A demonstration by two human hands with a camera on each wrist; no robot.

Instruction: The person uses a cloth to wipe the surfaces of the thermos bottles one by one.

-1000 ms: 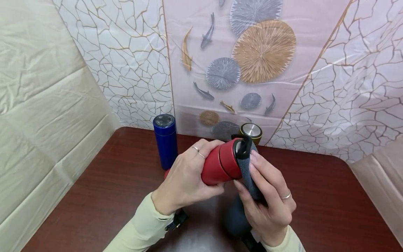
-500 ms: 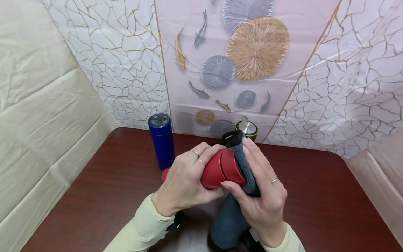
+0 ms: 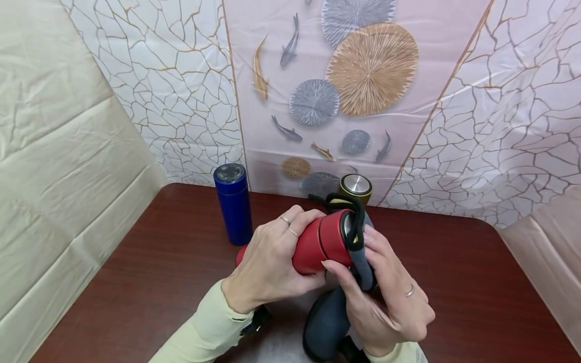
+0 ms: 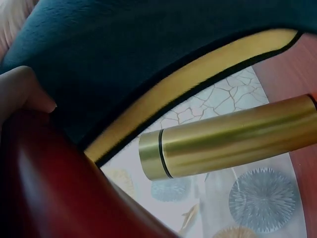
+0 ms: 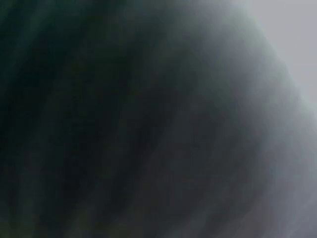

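Observation:
My left hand (image 3: 270, 259) grips a red bottle (image 3: 317, 242) that is tilted with its capped end to the right. A little of the bottle's silver end shows beside a dark grey fleecy cloth (image 3: 360, 262) with black edging. The right hand (image 3: 386, 297) holds this cloth against the capped end, its thumb on the red side and its fingers behind the cloth. More of the cloth hangs down below the hands. A yellow band (image 4: 198, 69) edged in black runs along the cloth in the left wrist view. The right wrist view is only dark blur.
A blue bottle (image 3: 233, 206) stands upright at the back left of the brown table (image 3: 454, 272). Behind the hands, near the patterned backdrop (image 3: 181, 91), stands a gold bottle (image 4: 228, 139) with a silver top.
Half a second ago the cloth covered the red bottle's end; now part of that end shows again. The right hand has shifted slightly down and right. The left hand keeps its grip.

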